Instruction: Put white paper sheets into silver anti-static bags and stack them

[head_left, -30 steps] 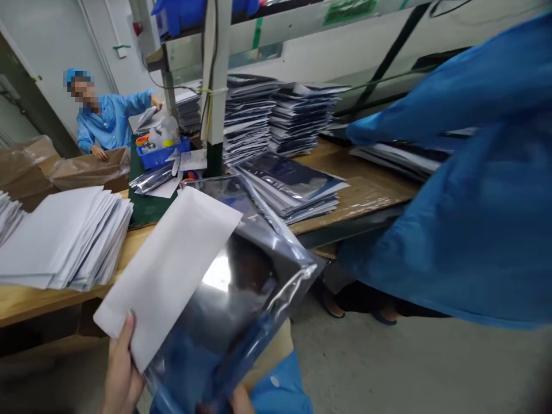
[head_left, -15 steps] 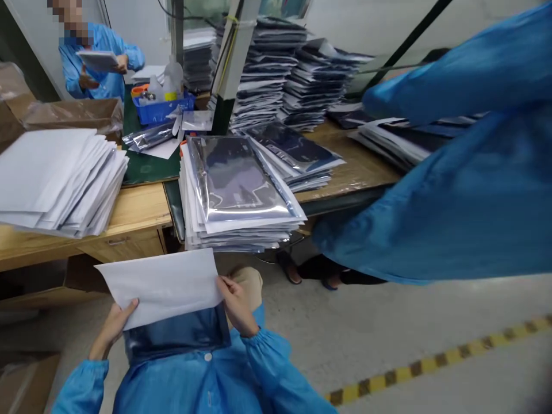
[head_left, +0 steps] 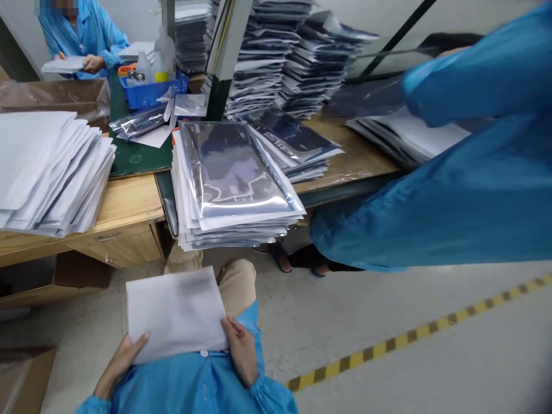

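A white paper sheet (head_left: 176, 313) lies over my lap, covering what is beneath it. My left hand (head_left: 125, 357) grips its left edge, thumb on top. At the right edge, my right hand (head_left: 241, 348) is closed on the same sheet with thumb and fingers. In front of my knees, a stack of dark film sheets in clear sleeves (head_left: 235, 178), layered with white paper, overhangs the table edge. Neither hand touches that stack.
White paper sheets (head_left: 47, 172) are piled on the wooden desk (head_left: 125, 201) at left. A blue basket (head_left: 150, 92) holds bottles. Tall stacks (head_left: 265, 63) stand behind a post (head_left: 226, 63). One co-worker in blue (head_left: 452, 190) stands close at right; another (head_left: 86, 37) holds white sheets.
The white sheet has come down toward my body and now covers the dark sheet seen under it before. Both hands moved lower with it. The far co-worker has lowered the held sheets.
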The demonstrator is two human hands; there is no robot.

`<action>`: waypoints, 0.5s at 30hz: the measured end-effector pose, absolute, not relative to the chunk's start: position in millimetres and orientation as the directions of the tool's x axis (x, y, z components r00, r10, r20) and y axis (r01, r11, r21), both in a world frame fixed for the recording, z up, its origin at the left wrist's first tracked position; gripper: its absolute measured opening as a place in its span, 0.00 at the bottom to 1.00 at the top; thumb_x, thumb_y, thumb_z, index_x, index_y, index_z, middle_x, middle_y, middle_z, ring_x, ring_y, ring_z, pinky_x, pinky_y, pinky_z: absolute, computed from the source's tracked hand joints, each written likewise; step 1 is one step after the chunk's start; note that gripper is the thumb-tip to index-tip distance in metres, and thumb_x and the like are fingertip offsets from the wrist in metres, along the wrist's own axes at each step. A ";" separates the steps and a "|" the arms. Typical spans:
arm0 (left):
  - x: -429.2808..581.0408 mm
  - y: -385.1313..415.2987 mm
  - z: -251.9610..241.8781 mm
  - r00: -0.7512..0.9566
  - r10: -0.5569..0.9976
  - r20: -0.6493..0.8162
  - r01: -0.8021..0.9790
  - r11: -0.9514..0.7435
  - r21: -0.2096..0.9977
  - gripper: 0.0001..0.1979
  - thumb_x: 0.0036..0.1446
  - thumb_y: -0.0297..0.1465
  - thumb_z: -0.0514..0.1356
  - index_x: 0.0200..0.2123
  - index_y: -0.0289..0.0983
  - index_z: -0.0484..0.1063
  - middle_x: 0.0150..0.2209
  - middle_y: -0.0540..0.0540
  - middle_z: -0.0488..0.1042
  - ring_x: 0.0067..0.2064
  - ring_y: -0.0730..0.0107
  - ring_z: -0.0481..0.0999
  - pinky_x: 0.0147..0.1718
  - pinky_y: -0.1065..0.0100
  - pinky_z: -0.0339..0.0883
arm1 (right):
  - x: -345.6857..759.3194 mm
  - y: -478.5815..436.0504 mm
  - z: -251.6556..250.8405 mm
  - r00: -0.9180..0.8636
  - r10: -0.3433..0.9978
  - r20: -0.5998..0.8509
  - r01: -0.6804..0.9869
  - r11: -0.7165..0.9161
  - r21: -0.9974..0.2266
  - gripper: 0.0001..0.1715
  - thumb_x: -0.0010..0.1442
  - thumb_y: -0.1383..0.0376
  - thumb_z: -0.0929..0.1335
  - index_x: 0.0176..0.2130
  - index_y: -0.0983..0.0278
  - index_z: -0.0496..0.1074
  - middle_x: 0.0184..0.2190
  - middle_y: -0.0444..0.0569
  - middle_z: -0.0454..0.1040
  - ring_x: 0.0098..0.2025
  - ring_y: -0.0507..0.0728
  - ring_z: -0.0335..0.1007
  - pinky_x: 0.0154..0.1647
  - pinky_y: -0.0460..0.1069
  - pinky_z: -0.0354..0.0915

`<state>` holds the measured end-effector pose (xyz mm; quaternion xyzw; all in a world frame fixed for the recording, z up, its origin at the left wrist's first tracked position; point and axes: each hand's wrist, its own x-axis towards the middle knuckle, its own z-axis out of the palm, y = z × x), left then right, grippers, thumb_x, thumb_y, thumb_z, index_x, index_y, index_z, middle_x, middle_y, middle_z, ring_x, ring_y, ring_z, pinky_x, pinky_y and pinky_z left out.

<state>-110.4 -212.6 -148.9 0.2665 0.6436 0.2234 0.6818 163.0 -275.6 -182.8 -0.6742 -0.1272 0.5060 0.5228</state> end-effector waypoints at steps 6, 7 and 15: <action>-114.1 -229.6 -128.3 0.096 0.553 -0.827 -0.034 0.833 0.553 0.33 0.37 0.46 0.71 0.45 0.36 0.74 0.42 0.39 0.79 0.50 0.51 0.75 0.55 0.57 0.63 | 166.2 -301.1 -172.2 0.313 0.719 -0.621 -0.392 -0.497 -0.774 0.27 0.44 0.47 0.75 0.35 0.66 0.77 0.28 0.51 0.81 0.36 0.67 0.76 0.40 0.58 0.69; -114.5 -226.0 -127.0 0.097 0.528 -0.844 -0.025 0.849 0.528 0.36 0.34 0.46 0.72 0.47 0.36 0.73 0.42 0.39 0.79 0.50 0.50 0.75 0.55 0.56 0.63 | 166.1 -298.5 -170.6 0.289 0.729 -0.620 -0.407 -0.493 -0.769 0.29 0.43 0.48 0.75 0.38 0.66 0.76 0.30 0.51 0.81 0.37 0.67 0.76 0.40 0.57 0.69; -149.3 -200.4 -61.5 -0.063 0.420 -0.905 -0.135 0.895 0.425 0.52 0.19 0.38 0.77 0.54 0.32 0.67 0.35 0.41 0.81 0.42 0.43 0.78 0.41 0.57 0.74 | 153.7 -267.3 -136.0 -0.022 0.868 -0.495 -0.481 -0.444 -0.756 0.47 0.38 0.54 0.79 0.53 0.60 0.62 0.38 0.50 0.78 0.29 0.59 0.75 0.27 0.52 0.71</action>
